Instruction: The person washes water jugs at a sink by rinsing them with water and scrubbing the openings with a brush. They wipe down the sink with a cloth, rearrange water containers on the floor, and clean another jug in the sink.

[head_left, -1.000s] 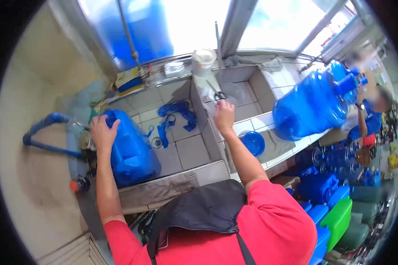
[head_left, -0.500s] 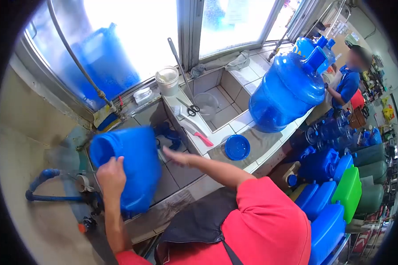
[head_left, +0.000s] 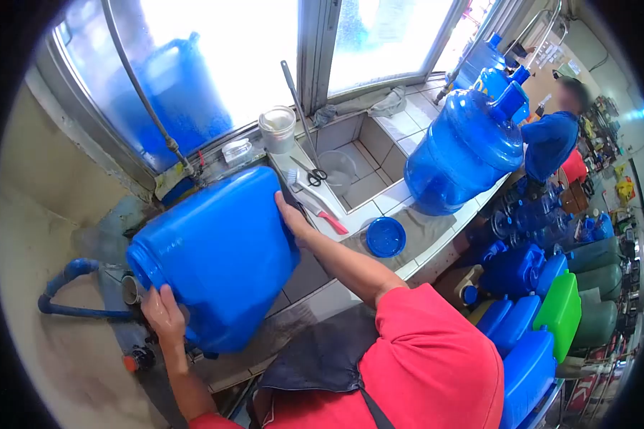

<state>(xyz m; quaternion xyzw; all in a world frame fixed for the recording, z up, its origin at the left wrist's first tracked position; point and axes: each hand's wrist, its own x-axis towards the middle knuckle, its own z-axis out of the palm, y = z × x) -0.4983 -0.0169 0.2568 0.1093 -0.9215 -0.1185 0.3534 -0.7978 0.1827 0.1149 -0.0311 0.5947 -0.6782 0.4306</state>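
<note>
A large blue plastic jerry can [head_left: 222, 250] lies tilted on its side over the tiled basin, its uncapped mouth facing left. My left hand [head_left: 163, 313] grips it by the neck, fingers beside the rim. Against its base on the right, my right hand [head_left: 291, 214] presses with palm and fingers, bracing the can. Close to that hand, a pink-handled brush [head_left: 322, 212] and black scissors [head_left: 312, 174] rest on the tiled ledge. A round blue cap [head_left: 386, 237] sits on the counter, to the right of my right forearm.
A big blue round water bottle [head_left: 465, 154] stands on the counter at right. Behind the ledge are a white bucket [head_left: 277, 130] and a second basin [head_left: 361, 161]. Blue pipe [head_left: 71, 293] runs along the left wall. Several containers, including a green one [head_left: 559, 314], line the floor; a co-worker [head_left: 551, 143] stands beyond.
The jerry can has swung up and turned, its base rising to the right. My right hand, apart from it before, now touches its base. My left hand has shifted lower left with the neck.
</note>
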